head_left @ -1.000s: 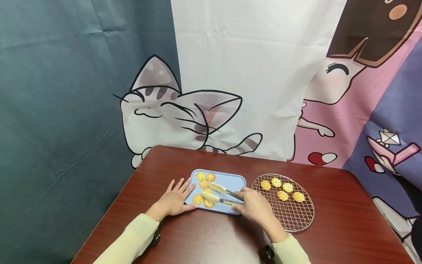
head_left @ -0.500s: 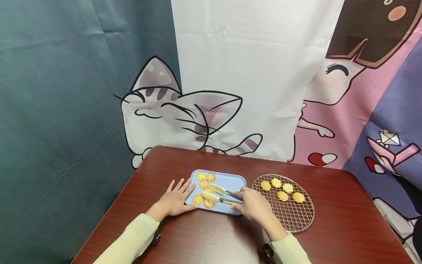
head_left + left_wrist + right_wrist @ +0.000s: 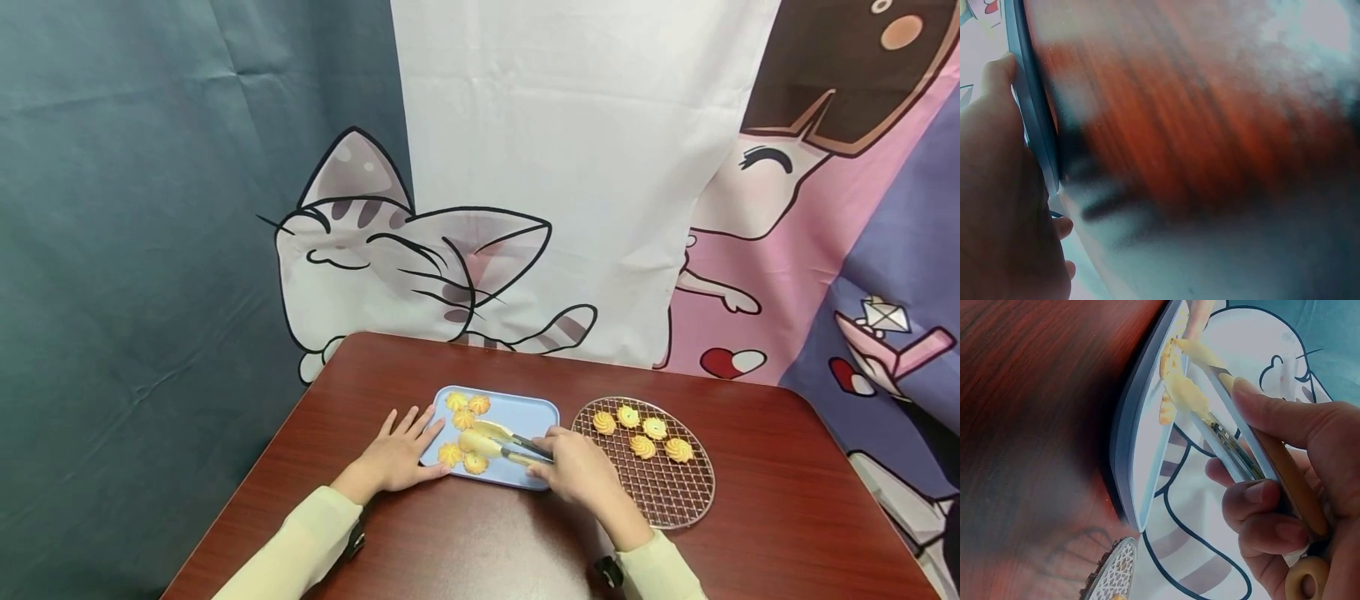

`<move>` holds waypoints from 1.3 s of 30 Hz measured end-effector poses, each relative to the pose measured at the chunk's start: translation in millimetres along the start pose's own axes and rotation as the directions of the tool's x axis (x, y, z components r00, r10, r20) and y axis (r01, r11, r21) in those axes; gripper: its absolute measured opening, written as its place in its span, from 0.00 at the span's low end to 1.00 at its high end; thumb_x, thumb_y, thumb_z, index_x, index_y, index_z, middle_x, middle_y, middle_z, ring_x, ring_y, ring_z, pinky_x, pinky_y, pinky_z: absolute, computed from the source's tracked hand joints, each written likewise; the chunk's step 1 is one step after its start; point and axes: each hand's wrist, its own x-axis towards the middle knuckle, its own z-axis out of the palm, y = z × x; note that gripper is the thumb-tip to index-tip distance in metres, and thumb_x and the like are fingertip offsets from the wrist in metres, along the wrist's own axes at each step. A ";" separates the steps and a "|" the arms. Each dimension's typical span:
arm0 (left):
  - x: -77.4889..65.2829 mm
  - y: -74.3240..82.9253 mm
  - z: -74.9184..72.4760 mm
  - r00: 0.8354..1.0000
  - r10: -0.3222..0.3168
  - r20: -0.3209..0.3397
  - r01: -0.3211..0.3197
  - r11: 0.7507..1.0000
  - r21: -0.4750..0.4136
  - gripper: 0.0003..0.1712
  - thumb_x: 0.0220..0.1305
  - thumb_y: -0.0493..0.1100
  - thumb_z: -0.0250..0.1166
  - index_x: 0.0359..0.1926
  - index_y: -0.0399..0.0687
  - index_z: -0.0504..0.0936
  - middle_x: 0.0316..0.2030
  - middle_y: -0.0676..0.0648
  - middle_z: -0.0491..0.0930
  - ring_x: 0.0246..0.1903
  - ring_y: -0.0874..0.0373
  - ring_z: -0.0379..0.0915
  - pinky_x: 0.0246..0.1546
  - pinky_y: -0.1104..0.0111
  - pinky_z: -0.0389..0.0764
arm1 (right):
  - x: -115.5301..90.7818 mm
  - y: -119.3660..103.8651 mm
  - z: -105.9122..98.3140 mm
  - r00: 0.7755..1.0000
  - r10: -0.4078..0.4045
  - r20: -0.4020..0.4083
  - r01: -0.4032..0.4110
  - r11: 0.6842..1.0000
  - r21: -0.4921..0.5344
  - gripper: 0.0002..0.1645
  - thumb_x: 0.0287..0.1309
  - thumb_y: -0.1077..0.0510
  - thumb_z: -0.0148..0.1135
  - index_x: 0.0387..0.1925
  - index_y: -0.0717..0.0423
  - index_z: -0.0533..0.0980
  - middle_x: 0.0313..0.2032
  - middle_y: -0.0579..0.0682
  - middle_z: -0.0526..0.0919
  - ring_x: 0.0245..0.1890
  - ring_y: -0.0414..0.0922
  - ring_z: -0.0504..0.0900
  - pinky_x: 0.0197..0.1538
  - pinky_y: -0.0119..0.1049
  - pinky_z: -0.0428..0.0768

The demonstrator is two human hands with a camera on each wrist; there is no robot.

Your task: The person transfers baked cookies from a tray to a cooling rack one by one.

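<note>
In the head view, my left hand (image 3: 396, 454) lies with spread fingers at the left end of a blue tray (image 3: 525, 408), thumb at its near edge. Several swirled yellow cookies (image 3: 463, 419) sit on the tray's left side. My right hand (image 3: 579, 467) grips a pair of tongs (image 3: 517, 446) with pale tips, low over the cookies. The right wrist view has the thumb on one arm of the tongs (image 3: 1272, 456) and fingers curled round the other. The tips are apart beside the cookies (image 3: 1166, 362); one cookie is largely hidden by them, and whether they touch it I cannot tell.
Right of the tray stands a round wire rack (image 3: 667, 492) bearing several similar cookies (image 3: 642, 447). Both are on a dark red-brown wooden table (image 3: 450, 542). A printed cloth (image 3: 555, 167) hangs behind the table.
The tips of the tongs have drawn slightly closer together, and the lower tip now covers more of the cookie beneath it. My left hand, tray and rack stay in place.
</note>
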 end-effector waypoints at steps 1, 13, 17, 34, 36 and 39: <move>-0.1 -0.3 0.7 1.000 0.004 -0.004 -0.004 1.000 -0.009 0.52 0.66 0.79 0.47 0.80 0.56 0.56 0.80 0.46 0.47 0.78 0.40 0.43 0.73 0.38 0.40 | 0.1 -0.2 -0.1 1.000 0.003 -0.005 -0.003 1.000 0.007 0.28 0.50 0.45 0.78 0.53 0.50 0.86 0.34 0.39 0.81 0.26 0.38 0.73 0.32 0.36 0.75; 2.6 -2.7 2.8 1.000 0.013 -0.016 -0.013 1.000 -0.005 0.53 0.66 0.79 0.48 0.80 0.54 0.55 0.80 0.46 0.47 0.78 0.41 0.43 0.73 0.38 0.40 | -3.4 -2.9 -1.7 1.000 -0.015 -0.013 0.015 1.000 -0.018 0.30 0.48 0.45 0.79 0.53 0.50 0.86 0.38 0.41 0.84 0.29 0.40 0.78 0.34 0.39 0.78; 3.1 -4.8 5.3 1.000 0.009 -0.018 -0.009 1.000 0.018 0.54 0.64 0.81 0.45 0.81 0.56 0.52 0.81 0.48 0.45 0.78 0.41 0.42 0.74 0.39 0.40 | -3.6 -4.8 -3.8 1.000 -0.015 -0.004 0.015 1.000 -0.022 0.32 0.47 0.43 0.79 0.55 0.50 0.85 0.44 0.43 0.85 0.36 0.46 0.84 0.40 0.45 0.81; 0.4 -0.5 1.0 1.000 0.002 -0.013 -0.002 1.000 -0.004 0.54 0.66 0.79 0.48 0.80 0.52 0.55 0.80 0.47 0.48 0.78 0.40 0.43 0.74 0.39 0.41 | -4.6 -5.5 2.9 0.999 -0.032 0.013 0.032 0.999 -0.021 0.33 0.47 0.41 0.79 0.54 0.49 0.85 0.38 0.40 0.82 0.31 0.47 0.83 0.33 0.42 0.79; 0.9 -0.5 0.3 1.000 -0.004 -0.001 0.004 1.000 -0.001 0.54 0.66 0.79 0.48 0.81 0.53 0.54 0.81 0.47 0.47 0.78 0.41 0.43 0.74 0.39 0.41 | -4.8 -6.0 3.0 0.999 -0.027 0.017 0.028 0.999 -0.021 0.32 0.47 0.42 0.79 0.55 0.49 0.85 0.37 0.40 0.82 0.30 0.46 0.82 0.32 0.41 0.78; 1.3 -1.2 1.4 1.000 -0.008 -0.001 0.008 1.000 0.005 0.54 0.65 0.79 0.48 0.81 0.53 0.53 0.81 0.48 0.46 0.79 0.41 0.42 0.74 0.40 0.40 | -5.4 -6.8 3.8 0.999 -0.030 0.016 0.030 0.999 -0.027 0.32 0.48 0.43 0.79 0.54 0.48 0.85 0.36 0.40 0.81 0.29 0.45 0.81 0.32 0.42 0.79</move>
